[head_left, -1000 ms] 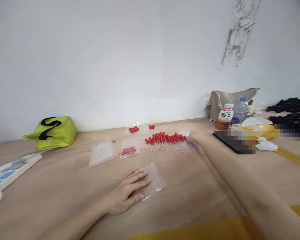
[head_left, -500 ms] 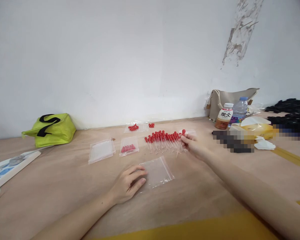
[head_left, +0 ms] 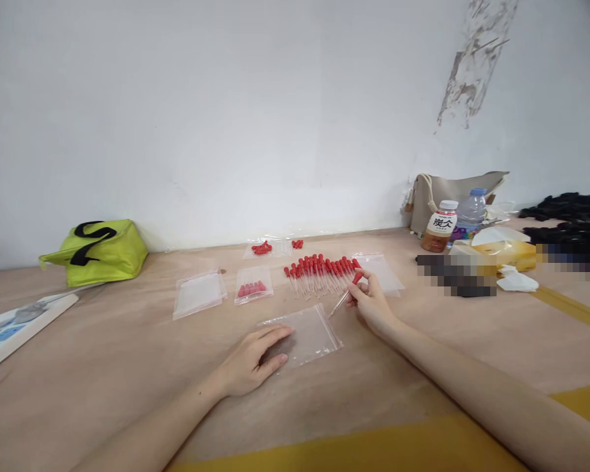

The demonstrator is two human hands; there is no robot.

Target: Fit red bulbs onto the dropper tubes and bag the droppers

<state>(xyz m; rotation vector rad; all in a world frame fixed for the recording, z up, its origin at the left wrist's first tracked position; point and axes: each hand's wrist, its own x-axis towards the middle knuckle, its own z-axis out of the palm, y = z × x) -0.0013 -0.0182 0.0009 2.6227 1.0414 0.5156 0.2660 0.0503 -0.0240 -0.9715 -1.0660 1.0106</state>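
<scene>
Between the thumb and fingers of my right hand (head_left: 371,303) is a dropper (head_left: 343,299) with a red bulb and a clear stem. It tilts, its tip down and left near the zip edge of a clear zip bag (head_left: 309,335). My left hand (head_left: 255,357) rests on the bag's left part, thumb and fingers apart. Behind the bag lies a row of several red-bulbed droppers (head_left: 319,269), stems toward me. A bag with several red bulbs (head_left: 252,288) lies left of the row. Another clear bag (head_left: 381,272) lies just behind my right hand.
A stack of clear bags (head_left: 199,295) lies at left, and more red bulbs (head_left: 262,248) lie near the wall. A lime-green bag (head_left: 108,252) and a power strip (head_left: 27,328) are far left. At right stand a brown drink bottle (head_left: 440,227), a water bottle (head_left: 473,210) and a tissue pack (head_left: 506,249).
My right hand has brought the dropper left and toward me, from the row's right end to near the bag's zip edge, and tilted it. The left hand's fingers have straightened slightly on the bag.
</scene>
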